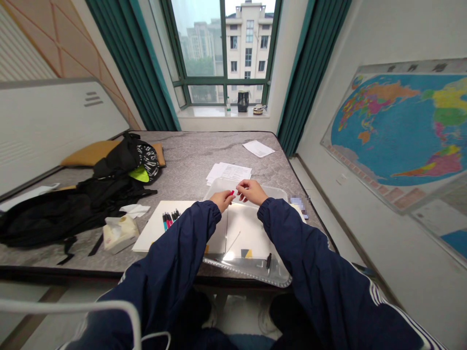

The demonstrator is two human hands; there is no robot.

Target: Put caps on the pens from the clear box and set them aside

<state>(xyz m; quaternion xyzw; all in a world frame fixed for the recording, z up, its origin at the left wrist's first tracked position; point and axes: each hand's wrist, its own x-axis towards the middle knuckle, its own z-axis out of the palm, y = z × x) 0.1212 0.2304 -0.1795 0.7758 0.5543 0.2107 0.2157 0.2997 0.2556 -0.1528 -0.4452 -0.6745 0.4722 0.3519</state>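
My left hand [222,200] is closed in a pinch on a small red piece [232,193], which may be part of a pen. Close beside it, my right hand [251,191] has thumb and fingers drawn together; whatever they hold is too small to make out. Both hands are above a clear plastic tray [251,277]. Inside the tray are a black pen part [269,261] and a thin pale stick [233,241]. To the left, several pens [170,218] with teal, red and black barrels lie on a white board [153,228], partly behind my left sleeve.
A tissue box [120,235] and a black backpack [73,209] are on the left of the bed-like surface [197,150]. Printed papers [233,171] lie beyond the tray, with another sheet [259,148] farther back. A white tube [73,306] crosses the lower left.
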